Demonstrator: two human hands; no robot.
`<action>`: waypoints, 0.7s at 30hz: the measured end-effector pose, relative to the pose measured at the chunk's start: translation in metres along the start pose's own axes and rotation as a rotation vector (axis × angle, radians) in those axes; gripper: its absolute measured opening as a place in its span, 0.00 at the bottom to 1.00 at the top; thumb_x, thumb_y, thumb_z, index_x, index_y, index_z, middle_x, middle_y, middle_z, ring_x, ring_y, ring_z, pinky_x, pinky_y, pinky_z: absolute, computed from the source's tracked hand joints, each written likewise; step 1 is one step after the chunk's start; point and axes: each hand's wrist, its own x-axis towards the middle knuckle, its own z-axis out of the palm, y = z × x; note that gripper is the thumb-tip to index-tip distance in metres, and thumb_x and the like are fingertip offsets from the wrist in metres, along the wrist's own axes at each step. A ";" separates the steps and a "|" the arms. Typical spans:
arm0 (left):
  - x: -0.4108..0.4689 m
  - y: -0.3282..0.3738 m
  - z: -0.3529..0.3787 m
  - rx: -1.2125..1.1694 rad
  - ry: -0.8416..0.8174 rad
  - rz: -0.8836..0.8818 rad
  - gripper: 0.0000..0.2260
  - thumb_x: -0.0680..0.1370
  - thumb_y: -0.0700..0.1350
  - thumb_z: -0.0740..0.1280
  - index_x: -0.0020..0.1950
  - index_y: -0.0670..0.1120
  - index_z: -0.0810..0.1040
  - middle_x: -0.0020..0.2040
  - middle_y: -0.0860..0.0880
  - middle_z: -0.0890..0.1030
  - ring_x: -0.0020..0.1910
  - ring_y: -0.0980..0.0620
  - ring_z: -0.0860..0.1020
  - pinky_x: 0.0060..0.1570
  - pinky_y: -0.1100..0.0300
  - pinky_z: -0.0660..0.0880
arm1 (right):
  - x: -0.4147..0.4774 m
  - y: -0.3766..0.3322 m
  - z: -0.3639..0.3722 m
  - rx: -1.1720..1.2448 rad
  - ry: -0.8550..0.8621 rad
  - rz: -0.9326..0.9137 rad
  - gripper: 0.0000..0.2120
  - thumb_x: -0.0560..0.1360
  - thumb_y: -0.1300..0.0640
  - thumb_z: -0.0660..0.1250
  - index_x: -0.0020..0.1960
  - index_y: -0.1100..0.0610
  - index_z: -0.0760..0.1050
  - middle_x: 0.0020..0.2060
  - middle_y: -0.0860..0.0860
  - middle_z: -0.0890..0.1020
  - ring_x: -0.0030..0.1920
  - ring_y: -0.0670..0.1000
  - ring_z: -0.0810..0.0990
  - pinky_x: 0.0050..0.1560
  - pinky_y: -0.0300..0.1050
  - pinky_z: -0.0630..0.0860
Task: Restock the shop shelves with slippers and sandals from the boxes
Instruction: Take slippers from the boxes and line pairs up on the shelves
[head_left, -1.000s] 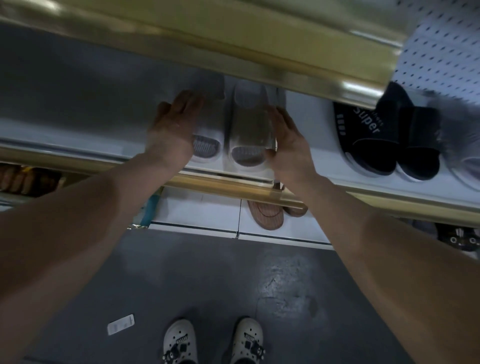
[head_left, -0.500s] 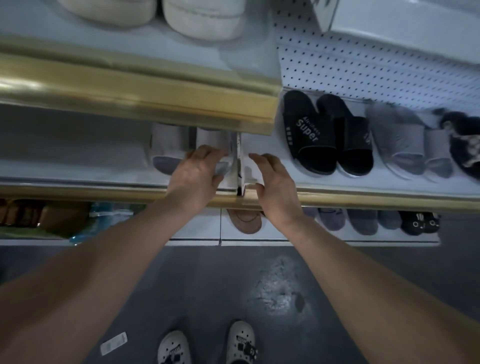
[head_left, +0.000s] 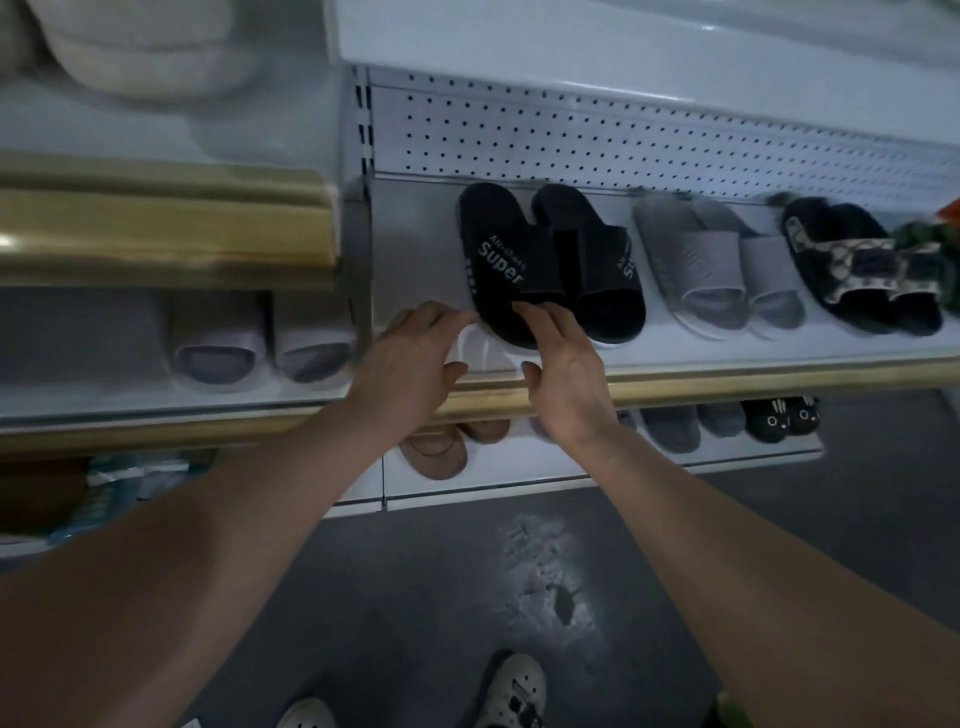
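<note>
The black slipper lies askew at the left end of its shelf row. The left grip and right grip flank its toe, fingers loosely spread and touching it, not pinching. Nudging evenly from both sides should square it with its mate.

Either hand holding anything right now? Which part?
No clear grip. The right hand lays its fingers on the toe end of the black Super slipper; the left hand touches that toe's left edge. Neither curls round it.

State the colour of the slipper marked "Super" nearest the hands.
The slipper is black with whitish lettering, seen in the head view.
</note>
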 end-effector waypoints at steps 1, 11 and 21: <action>0.005 0.005 0.005 0.013 0.006 -0.003 0.26 0.75 0.43 0.71 0.72 0.51 0.70 0.65 0.47 0.74 0.62 0.44 0.73 0.57 0.55 0.71 | 0.003 0.009 -0.002 -0.011 0.001 -0.002 0.33 0.71 0.70 0.69 0.74 0.56 0.68 0.68 0.56 0.71 0.65 0.59 0.74 0.63 0.52 0.75; 0.087 0.032 0.038 0.063 -0.102 -0.153 0.39 0.77 0.47 0.70 0.80 0.52 0.49 0.80 0.46 0.53 0.72 0.39 0.65 0.69 0.51 0.64 | 0.067 0.088 -0.036 -0.105 -0.024 0.083 0.36 0.71 0.65 0.67 0.77 0.53 0.62 0.71 0.61 0.66 0.64 0.69 0.71 0.64 0.61 0.73; 0.124 0.026 0.056 0.067 -0.143 -0.233 0.48 0.72 0.37 0.72 0.79 0.59 0.45 0.80 0.54 0.46 0.68 0.40 0.70 0.63 0.46 0.73 | 0.107 0.127 -0.040 -0.151 -0.265 0.258 0.48 0.73 0.60 0.69 0.79 0.38 0.41 0.76 0.57 0.55 0.66 0.64 0.73 0.64 0.55 0.71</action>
